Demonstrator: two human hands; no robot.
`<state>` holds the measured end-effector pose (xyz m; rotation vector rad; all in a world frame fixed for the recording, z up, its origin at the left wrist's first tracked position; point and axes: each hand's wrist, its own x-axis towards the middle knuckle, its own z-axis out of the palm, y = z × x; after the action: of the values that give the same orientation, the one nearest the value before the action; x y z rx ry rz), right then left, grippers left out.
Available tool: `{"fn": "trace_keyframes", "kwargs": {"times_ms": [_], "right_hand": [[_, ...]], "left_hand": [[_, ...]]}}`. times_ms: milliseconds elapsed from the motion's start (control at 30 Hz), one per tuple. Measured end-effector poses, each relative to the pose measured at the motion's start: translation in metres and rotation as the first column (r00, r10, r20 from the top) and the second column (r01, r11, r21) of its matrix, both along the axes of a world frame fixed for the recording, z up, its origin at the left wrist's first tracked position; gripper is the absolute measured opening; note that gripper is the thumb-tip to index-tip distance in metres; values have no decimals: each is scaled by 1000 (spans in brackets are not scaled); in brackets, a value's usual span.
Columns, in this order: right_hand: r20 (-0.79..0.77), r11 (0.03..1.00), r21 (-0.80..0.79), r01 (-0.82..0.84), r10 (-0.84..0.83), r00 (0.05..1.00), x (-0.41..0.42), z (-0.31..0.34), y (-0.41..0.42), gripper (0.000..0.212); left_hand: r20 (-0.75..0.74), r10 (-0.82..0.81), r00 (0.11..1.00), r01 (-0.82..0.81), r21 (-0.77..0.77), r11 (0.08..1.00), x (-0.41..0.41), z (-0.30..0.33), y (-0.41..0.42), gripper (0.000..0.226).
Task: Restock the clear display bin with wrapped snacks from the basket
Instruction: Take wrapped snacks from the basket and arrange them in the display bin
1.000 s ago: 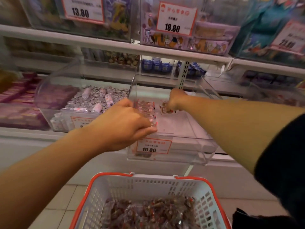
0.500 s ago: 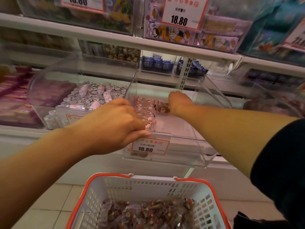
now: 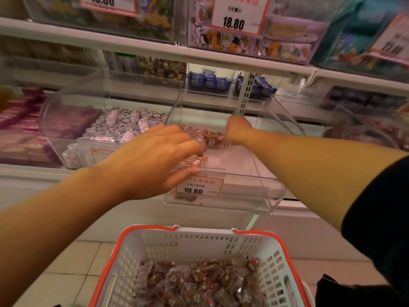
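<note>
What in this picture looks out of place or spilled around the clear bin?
One brown snack lies behind the 10.80 price tag, under the clear display bin's floor, apart from the wrapped snacks inside. Nothing else stands out.

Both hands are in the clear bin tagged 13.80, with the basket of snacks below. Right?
Not quite. The head view shows the bin holding both hands tagged 10.80; the left hand, right hand and basket of snacks are as stated.

The price tag [image 3: 199, 188] on the front of the clear bin [image 3: 254, 196] reads 10.80. On the upper shelf, one tag [image 3: 238, 15] reads 18.80, and another [image 3: 108, 3], cut off at the top, seems to read 13.80. The small print on them is too blurred to read.
</note>
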<state>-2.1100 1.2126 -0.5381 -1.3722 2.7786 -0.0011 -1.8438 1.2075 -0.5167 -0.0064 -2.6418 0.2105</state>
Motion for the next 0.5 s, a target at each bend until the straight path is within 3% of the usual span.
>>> {"fn": "trace_keyframes", "kwargs": {"times_ms": [100, 167, 233, 267, 300, 333, 367, 400, 433, 467, 500], "right_hand": [[-102, 985, -153, -79, 63, 993, 34, 34, 30, 17], [-255, 870, -439, -223, 117, 960, 58, 40, 68, 13], [-352, 522, -769, -370, 137, 926, 86, 21, 122, 5], [-347, 352, -854, -382, 162, 924, 100, 1, 149, 10], [-289, 275, -901, -335, 196, 937, 114, -27, 172, 15], [-191, 305, -919, -250, 210, 959, 126, -61, 190, 18], [-69, 433, -886, -166, 231, 970, 134, -98, 203, 18], [100, 633, -770, -81, 246, 964, 139, -137, 213, 16], [308, 835, -550, -12, 217, 926, 142, -173, 220, 13], [480, 967, -253, -18, 142, 866, 143, -208, 227, 27], [608, 996, 37, -75, 37, 793, 144, -241, 236, 57]], "left_hand": [[-48, -78, 996, 77, -15, 997, 7, 8, 15, 23], [-88, -114, 990, 115, 11, 993, 14, 6, 27, 30], [-52, -143, 988, 145, 38, 989, 19, -10, 42, 29], [-9, -154, 988, 154, 51, 987, 19, -24, 49, 28], [60, -143, 988, 139, 63, 988, 16, -40, 57, 26], [167, -104, 980, 93, 72, 993, 12, -60, 64, 24], [327, -26, 945, 1, 76, 997, 8, -82, 71, 22], [507, 70, 859, -119, 65, 991, 6, -108, 78, 22], [675, 142, 724, -239, 52, 970, 6, -135, 82, 23], [802, 157, 577, -335, 57, 940, 8, -167, 85, 27], [898, 142, 416, -437, 61, 897, 15, -198, 89, 34]]}}
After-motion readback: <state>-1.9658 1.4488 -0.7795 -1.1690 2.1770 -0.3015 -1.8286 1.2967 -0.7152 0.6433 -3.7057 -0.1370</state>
